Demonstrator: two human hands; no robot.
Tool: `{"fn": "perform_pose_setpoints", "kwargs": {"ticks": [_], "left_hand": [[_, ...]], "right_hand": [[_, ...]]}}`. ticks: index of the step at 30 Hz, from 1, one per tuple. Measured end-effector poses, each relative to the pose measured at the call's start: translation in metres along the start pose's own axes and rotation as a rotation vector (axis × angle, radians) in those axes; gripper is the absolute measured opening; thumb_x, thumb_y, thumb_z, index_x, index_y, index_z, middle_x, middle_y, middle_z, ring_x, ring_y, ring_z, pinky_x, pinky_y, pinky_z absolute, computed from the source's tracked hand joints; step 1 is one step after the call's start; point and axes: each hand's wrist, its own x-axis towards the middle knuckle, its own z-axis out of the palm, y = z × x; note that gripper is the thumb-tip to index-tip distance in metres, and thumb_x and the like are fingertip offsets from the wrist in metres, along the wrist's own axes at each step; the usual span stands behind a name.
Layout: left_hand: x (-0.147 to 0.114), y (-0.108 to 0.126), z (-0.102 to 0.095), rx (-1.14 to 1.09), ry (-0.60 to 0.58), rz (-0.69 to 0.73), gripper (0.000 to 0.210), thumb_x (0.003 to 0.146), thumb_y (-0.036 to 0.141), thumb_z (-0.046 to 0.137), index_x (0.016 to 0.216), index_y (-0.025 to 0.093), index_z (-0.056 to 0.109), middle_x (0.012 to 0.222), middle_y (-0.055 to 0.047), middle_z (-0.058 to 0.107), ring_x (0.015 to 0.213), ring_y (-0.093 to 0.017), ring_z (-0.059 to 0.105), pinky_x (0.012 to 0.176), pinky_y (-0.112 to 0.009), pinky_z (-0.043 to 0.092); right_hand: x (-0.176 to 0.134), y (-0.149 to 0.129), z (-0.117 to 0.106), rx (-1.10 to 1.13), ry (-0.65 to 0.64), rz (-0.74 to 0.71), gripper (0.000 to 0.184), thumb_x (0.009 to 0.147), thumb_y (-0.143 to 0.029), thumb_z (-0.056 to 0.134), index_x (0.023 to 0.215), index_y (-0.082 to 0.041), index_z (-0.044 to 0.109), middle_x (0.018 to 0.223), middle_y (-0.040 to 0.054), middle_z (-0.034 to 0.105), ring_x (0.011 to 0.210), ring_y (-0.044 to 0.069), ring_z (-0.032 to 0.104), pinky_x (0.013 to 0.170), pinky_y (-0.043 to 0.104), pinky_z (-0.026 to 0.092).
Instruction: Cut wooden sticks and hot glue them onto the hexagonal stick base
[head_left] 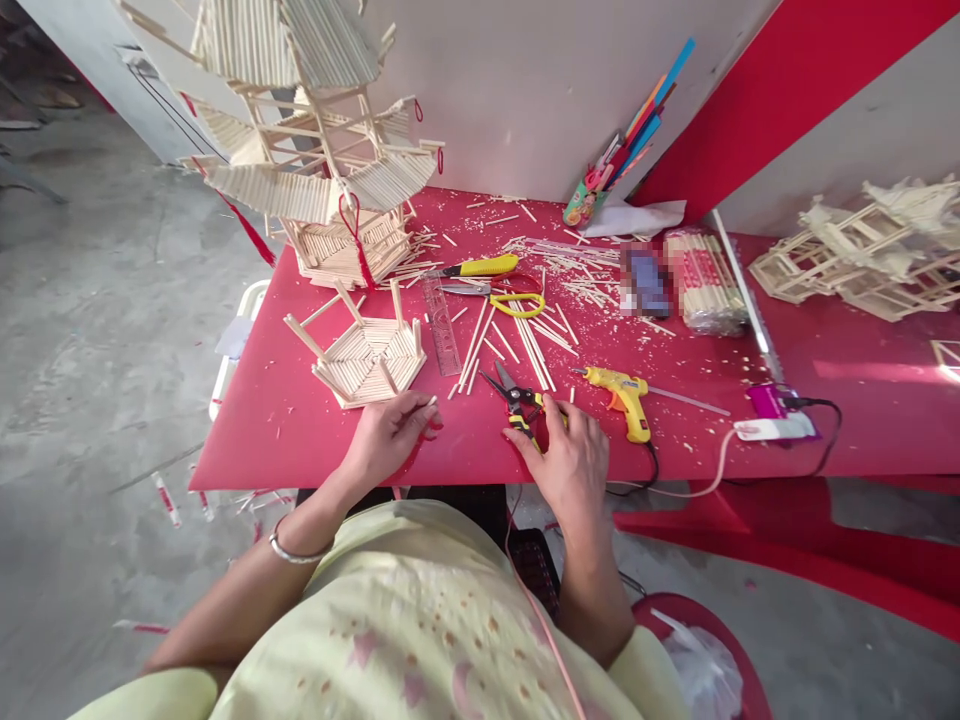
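Note:
My left hand point(396, 432) is closed in a pinch by the table's front edge, with the pale end of a short wooden stick point(433, 401) showing at its fingertips. My right hand point(571, 452) grips the yellow-and-black handles of a pair of snips point(517, 398), thumb on one side and fingers on the other; the blades are parted and point away from me. Just beyond my left hand stands a hexagonal stick base point(369, 358) with upright posts. Loose thin sticks point(534, 345) lie past the snips.
Scissors point(517, 303), a utility knife point(487, 266) and a clear ruler point(441, 325) lie mid-table. A yellow glue gun point(628, 400) with its cord is at right. A tall stick pagoda point(330, 190) stands back left; a pen cup point(583, 203) and bundled sticks point(705, 280) sit farther back.

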Motion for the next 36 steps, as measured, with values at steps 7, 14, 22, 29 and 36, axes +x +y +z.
{"fn": "perform_pose_setpoints", "kwargs": {"ticks": [7,14,22,29,36], "left_hand": [[0.018,0.012,0.011,0.392,0.029,0.101,0.03,0.097,0.044,0.059,0.085,0.022,0.075,0.079,-0.004,0.074,0.07,-0.018,0.065,0.067,-0.027,0.049],[0.024,-0.003,0.009,0.446,0.032,0.09,0.034,0.099,0.043,0.055,0.081,0.021,0.074,0.073,-0.002,0.067,0.066,-0.016,0.058,0.063,-0.027,0.042],[0.022,-0.007,0.003,0.454,0.115,0.06,0.031,0.097,0.047,0.059,0.086,0.024,0.077,0.078,-0.003,0.071,0.069,-0.018,0.06,0.061,-0.028,0.041],[0.009,-0.008,0.0,0.495,0.159,0.083,0.031,0.096,0.044,0.06,0.081,0.023,0.076,0.08,-0.004,0.069,0.065,-0.016,0.059,0.063,-0.027,0.045],[0.014,-0.012,-0.011,0.487,0.203,0.093,0.027,0.097,0.042,0.06,0.087,0.025,0.078,0.109,-0.005,0.079,0.084,-0.019,0.071,0.067,-0.028,0.05]], "right_hand": [[-0.003,0.008,-0.006,-0.034,-0.107,-0.03,0.086,0.091,-0.074,0.061,0.155,-0.019,0.046,0.143,0.0207,0.059,0.125,0.037,0.054,0.1,0.047,0.04],[-0.002,0.009,-0.017,-0.087,-0.192,-0.009,0.082,0.089,-0.068,0.068,0.152,-0.018,0.05,0.127,0.0189,0.063,0.113,0.035,0.057,0.089,0.043,0.043],[0.013,-0.011,-0.023,0.074,-0.057,-0.005,0.052,0.101,-0.055,0.057,0.137,-0.018,0.064,0.126,0.017,0.066,0.115,0.032,0.06,0.093,0.042,0.045],[0.054,-0.086,-0.005,0.168,-0.139,-0.047,0.03,0.108,-0.031,0.045,0.113,-0.023,0.073,0.104,0.0097,0.073,0.097,0.021,0.068,0.076,0.028,0.045],[0.067,-0.099,-0.003,0.033,-0.245,0.031,0.027,0.104,-0.022,0.048,0.107,-0.016,0.074,0.101,0.0141,0.072,0.085,0.022,0.07,0.07,0.03,0.049]]}}
